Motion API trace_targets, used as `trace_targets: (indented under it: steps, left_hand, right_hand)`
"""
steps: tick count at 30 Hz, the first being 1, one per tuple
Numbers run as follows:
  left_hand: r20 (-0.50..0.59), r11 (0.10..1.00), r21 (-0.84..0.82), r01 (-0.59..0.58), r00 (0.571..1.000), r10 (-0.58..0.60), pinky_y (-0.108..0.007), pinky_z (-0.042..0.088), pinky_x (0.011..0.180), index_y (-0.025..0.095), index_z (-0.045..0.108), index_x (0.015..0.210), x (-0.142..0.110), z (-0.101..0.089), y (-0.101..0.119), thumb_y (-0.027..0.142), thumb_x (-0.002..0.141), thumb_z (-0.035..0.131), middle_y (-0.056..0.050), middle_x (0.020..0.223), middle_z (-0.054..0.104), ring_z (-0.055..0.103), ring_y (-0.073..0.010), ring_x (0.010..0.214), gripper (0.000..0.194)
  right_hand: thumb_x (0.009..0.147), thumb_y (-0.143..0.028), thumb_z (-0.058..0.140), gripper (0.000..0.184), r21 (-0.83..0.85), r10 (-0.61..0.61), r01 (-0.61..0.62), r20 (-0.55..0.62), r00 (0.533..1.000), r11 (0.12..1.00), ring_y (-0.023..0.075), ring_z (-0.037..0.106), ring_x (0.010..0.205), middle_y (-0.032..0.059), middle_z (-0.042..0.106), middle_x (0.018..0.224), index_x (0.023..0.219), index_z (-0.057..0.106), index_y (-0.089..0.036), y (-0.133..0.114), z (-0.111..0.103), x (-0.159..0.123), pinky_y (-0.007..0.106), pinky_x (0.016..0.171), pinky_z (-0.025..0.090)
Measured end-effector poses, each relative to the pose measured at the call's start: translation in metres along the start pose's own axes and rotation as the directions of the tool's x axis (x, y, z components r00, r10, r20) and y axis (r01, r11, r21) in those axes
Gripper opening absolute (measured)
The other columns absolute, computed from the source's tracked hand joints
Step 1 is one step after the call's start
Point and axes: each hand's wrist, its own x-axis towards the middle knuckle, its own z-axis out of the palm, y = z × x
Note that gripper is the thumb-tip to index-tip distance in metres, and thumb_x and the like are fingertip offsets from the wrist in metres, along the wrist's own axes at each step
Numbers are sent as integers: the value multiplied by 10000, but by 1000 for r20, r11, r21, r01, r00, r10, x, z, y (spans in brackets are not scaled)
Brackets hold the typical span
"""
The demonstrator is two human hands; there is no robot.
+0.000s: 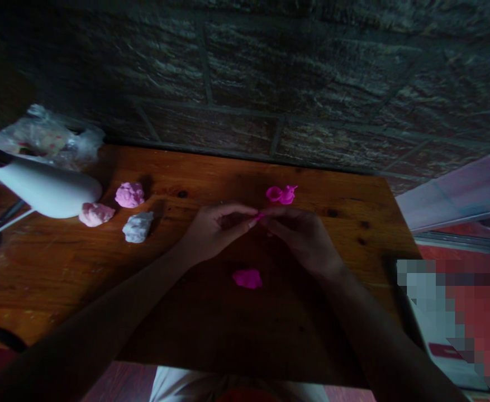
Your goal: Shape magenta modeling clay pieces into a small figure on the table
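Between the fingertips of my left hand (217, 231) and my right hand (305, 234) is a small piece of bright pink modelling clay (260, 216). Both hands pinch it just above the table, thumbs and forefingers meeting. Behind them, a small shaped pink clay figure (282, 194) stands near the wall; it has a rounded, cup-like part and little points on top. A flat magenta lump of clay (248, 278) lies closer to me, below the hands. The other fingers of my right hand are in shadow.
Left on the wooden table (173, 167) sit a pink lump (129, 195), a paler pink lump (96, 214) and a white lump (138, 227). Beside them are a white lamp-like base (56, 187) and crumpled plastic bags (56, 139). A stone-patterned wall (245, 84) borders the back.
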Motion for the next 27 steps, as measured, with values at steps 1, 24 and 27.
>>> trace_targets:
  steps: [1, 24, 27]
  left_hand:
    - [0, 1000, -12, 10, 1000, -10, -278, 604, 855, 202, 793, 1023, 0, 0, 0, 355, 852, 768, -58, 1038, 810, 756, -184, 929, 231]
    - [23, 995, -66, 71, 997, -70, -299, 616, 853, 195, 781, 1046, 2, 0, -2, 344, 820, 789, -58, 1036, 817, 765, -193, 923, 271]
    - [51, 993, -88, 80, 996, -75, -302, 615, 867, 195, 784, 1064, 1, 1, -4, 338, 832, 777, -58, 1062, 817, 768, -192, 944, 273]
  right_hand:
    - [796, -391, 819, 202, -5, 1, -1, -1, 1000, 1000, 142, 641, 732, 19, 770, 875, 935, 816, -245, 0, 0, 0, 302, 716, 543]
    - [740, -453, 847, 268, -5, 53, -53, 29, 998, 999, 143, 648, 726, 23, 779, 867, 887, 812, -232, -5, 2, 0, 284, 676, 534]
    - [764, -443, 832, 249, 1, 43, -43, 38, 998, 999, 142, 641, 722, 15, 759, 826, 899, 811, -235, -3, 2, 0, 286, 678, 536]
